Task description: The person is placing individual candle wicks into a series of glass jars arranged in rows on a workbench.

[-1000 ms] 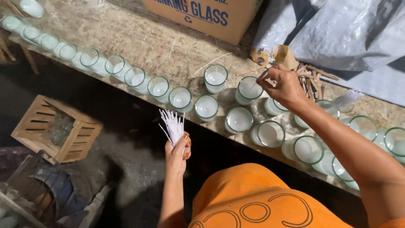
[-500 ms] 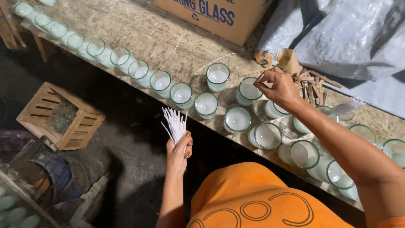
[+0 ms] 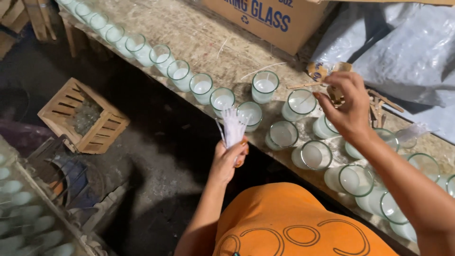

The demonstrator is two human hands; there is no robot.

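Note:
My left hand (image 3: 228, 155) is held below the table edge, shut around a bundle of thin white wicks (image 3: 232, 126) that stick upward. My right hand (image 3: 348, 105) hovers over the glasses at the right, fingers curled together beside a small pile of wooden sticks (image 3: 379, 102); whether it holds anything is hidden. Several clear glasses filled with white wax stand near the table's front edge, among them one glass (image 3: 264, 86) set farther back and one (image 3: 282, 134) between my two hands.
A row of filled glasses (image 3: 161, 57) runs left along the rough table (image 3: 199, 38). A cardboard box (image 3: 265, 16) and a grey plastic sheet (image 3: 407, 52) lie at the back. A wooden crate (image 3: 83, 116) sits on the dark floor.
My right hand has shifted a little to the right, from above a glass toward the wooden sticks. My left hand keeps the wick bundle in about the same place.

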